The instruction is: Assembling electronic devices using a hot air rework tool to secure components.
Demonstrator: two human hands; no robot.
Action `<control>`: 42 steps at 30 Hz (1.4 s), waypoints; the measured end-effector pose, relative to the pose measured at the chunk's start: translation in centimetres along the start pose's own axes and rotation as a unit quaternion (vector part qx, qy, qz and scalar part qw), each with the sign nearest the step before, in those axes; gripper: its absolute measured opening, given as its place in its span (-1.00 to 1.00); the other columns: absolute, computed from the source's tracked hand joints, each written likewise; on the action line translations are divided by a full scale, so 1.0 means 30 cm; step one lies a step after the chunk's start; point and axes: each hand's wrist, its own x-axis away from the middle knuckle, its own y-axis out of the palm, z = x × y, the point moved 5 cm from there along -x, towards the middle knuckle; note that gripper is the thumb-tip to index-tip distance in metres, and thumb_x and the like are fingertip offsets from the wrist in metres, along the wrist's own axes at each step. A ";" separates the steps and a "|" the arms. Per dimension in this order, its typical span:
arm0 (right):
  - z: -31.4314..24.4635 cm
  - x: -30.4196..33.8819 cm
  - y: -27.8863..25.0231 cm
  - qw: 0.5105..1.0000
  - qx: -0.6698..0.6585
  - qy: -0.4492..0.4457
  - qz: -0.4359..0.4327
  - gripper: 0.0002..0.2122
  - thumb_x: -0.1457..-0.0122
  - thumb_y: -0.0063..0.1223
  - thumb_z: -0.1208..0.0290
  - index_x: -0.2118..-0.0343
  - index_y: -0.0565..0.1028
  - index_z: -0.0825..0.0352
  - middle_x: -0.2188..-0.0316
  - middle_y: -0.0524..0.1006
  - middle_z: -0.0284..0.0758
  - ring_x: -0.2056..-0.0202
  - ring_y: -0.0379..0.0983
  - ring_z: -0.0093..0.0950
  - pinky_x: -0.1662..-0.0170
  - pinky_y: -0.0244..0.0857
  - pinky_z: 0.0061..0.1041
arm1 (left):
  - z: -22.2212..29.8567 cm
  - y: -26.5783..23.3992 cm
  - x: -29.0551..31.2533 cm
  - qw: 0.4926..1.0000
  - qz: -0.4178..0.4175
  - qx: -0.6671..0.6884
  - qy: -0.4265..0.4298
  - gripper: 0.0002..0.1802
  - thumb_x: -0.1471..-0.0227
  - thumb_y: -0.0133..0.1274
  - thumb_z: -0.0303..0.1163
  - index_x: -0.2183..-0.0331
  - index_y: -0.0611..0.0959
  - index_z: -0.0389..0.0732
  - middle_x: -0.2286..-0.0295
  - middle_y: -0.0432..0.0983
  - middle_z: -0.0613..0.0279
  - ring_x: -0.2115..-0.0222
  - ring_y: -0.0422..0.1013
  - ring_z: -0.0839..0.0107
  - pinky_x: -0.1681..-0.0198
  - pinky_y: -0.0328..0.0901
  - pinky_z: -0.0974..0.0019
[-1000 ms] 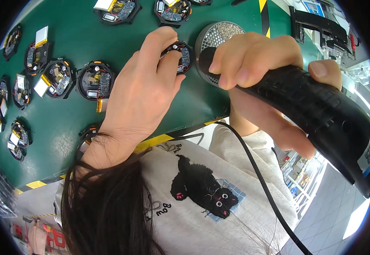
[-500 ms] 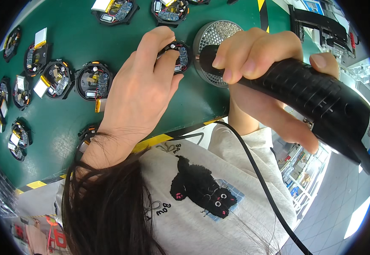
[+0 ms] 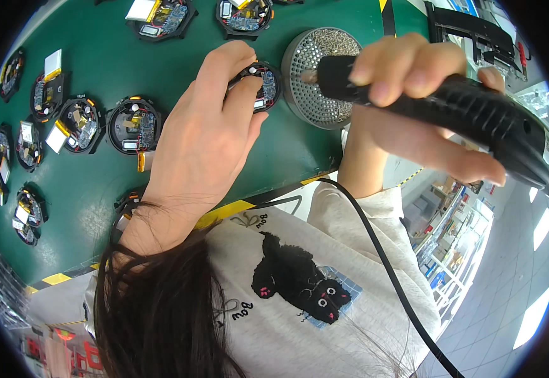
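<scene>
My left hand (image 3: 206,135) is closed on the rim of a round black device housing (image 3: 267,87), with a blue circuit board inside, resting on the green table. Its thumb and index finger reach over the housing, hiding the left part. In my right hand (image 3: 406,66) is a black electric screwdriver (image 3: 485,116), fingers wrapped round its grip. The tool lies nearly level, and its blurred tip is over a round grey perforated screw tray (image 3: 298,104). Small screws are heaped at the tray's far side. Whether the tip touches a screw, I cannot tell.
Several similar open housings, some with silver battery packs (image 3: 57,137), lie to the left and far side on the green table (image 3: 186,60). Yellow-black tape (image 3: 233,208) marks the near edge. A black cable (image 3: 381,252) crosses my shirt. A black bracket-like fixture (image 3: 473,34) stands far right.
My right hand has shifted right with the screwdriver, which now lies flatter, its tip moved over the perforated tray. My left hand keeps its hold on the housing.
</scene>
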 end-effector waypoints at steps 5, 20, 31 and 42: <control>-0.023 0.004 -0.075 0.995 0.069 -0.060 0.035 -0.16 0.00 -0.45 -0.51 -0.12 0.25 0.15 0.36 0.47 -0.09 0.55 0.43 -0.30 0.55 0.37 -0.29 | 0.001 -0.006 0.000 1.000 -0.005 0.002 0.011 -0.61 0.27 0.20 -0.66 0.26 0.54 -0.36 0.07 0.32 0.08 0.08 0.40 0.18 0.09 0.35 0.23; 0.019 -0.020 -0.021 0.985 0.142 -0.040 0.093 -0.28 -0.07 -0.22 -0.37 -0.03 0.15 0.22 0.52 0.40 -0.21 0.63 0.42 -0.38 0.49 0.43 -0.36 | -0.012 -0.003 0.006 1.000 -0.004 0.005 0.012 -0.62 0.25 0.16 -0.69 0.25 0.54 -0.37 0.05 0.30 0.05 0.05 0.39 0.17 0.05 0.34 0.23; -0.027 -0.007 -0.040 0.991 0.118 -0.056 -0.002 -0.18 0.00 -0.41 -0.49 -0.12 0.25 0.14 0.36 0.46 -0.09 0.54 0.44 -0.33 0.55 0.37 -0.29 | -0.002 -0.005 0.005 1.000 -0.026 0.007 -0.008 -0.66 0.20 0.10 -0.71 0.25 0.54 -0.39 0.04 0.30 0.05 0.03 0.38 0.18 0.06 0.34 0.24; 0.030 -0.034 0.076 0.996 0.031 0.012 -0.079 -0.12 0.03 -0.28 -0.47 -0.21 0.06 0.15 0.27 0.39 -0.07 0.48 0.41 -0.29 0.45 0.38 -0.26 | -0.005 -0.005 0.004 1.000 -0.004 -0.009 0.030 -0.68 0.20 0.13 -0.62 0.28 0.52 -0.47 0.07 0.27 0.12 0.16 0.41 0.24 0.15 0.37 0.33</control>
